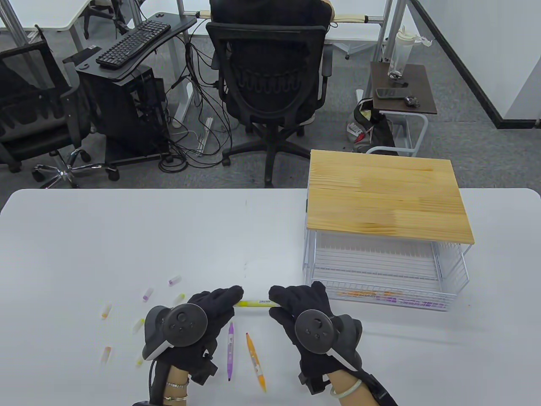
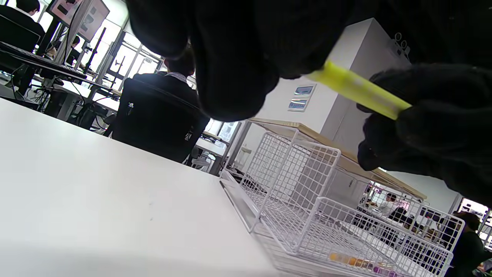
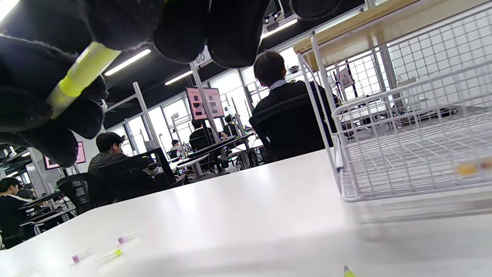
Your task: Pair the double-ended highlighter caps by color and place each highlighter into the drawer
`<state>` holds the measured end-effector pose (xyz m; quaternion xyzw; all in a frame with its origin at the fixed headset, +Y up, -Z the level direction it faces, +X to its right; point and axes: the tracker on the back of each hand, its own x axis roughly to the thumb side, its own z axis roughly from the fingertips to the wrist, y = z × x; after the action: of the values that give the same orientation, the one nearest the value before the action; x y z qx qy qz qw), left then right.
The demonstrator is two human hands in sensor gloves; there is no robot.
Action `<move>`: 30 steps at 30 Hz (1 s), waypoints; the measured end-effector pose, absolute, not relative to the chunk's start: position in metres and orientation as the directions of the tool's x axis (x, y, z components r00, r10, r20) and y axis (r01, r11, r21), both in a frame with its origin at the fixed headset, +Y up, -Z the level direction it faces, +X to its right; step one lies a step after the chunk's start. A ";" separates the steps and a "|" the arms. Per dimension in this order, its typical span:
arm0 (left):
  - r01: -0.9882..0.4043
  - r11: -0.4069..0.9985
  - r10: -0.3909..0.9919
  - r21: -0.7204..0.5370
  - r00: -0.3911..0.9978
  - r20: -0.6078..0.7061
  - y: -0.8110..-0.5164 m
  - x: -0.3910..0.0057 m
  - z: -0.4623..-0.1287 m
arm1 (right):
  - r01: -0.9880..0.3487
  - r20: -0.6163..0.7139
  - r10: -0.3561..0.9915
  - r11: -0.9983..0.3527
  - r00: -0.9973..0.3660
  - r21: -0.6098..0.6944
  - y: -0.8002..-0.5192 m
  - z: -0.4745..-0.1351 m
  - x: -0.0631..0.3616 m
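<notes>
Both hands — left hand [image 1: 211, 306], right hand [image 1: 302, 308] — grip one yellow highlighter [image 1: 255, 303] (ends hidden) above the table [image 1: 127, 237].

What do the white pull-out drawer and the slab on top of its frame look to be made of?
White grid drawer: thin metal wire, apparently white-coated; the open welded-looking mesh shows in all three views. Pale wooden top board: light wood, likely pine, matt; visible grain and jointed strips, though a printed laminate cannot be excluded.
</notes>
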<state>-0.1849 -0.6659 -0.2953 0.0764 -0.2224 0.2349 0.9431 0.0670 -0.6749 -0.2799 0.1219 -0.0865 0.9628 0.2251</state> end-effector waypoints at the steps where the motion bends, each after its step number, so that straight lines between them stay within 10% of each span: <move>1: -0.477 0.878 0.406 0.040 0.787 0.464 -0.666 -0.184 -0.295 | -0.452 0.272 0.410 -0.885 -0.870 -0.113 -0.675 -0.280 0.068; 11: -0.458 0.889 0.398 0.000 0.773 0.495 -0.670 -0.177 -0.298 | -0.487 0.277 0.478 -0.873 -0.834 0.040 -0.683 -0.294 0.074; 17: -0.337 0.941 0.278 0.034 0.826 0.491 -0.670 -0.152 -0.294 | -0.290 0.268 0.255 -0.952 -0.929 -0.101 -0.691 -0.286 0.053; 30: -0.314 0.944 0.240 0.104 0.866 0.439 -0.653 -0.180 -0.284 | -0.334 0.281 0.279 -0.926 -0.918 -0.173 -0.677 -0.274 0.047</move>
<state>-0.1800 -0.6527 -0.2837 0.0861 -0.2151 0.1441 0.9621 0.0475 -0.6772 -0.2742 0.1264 -0.1094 0.9733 0.1575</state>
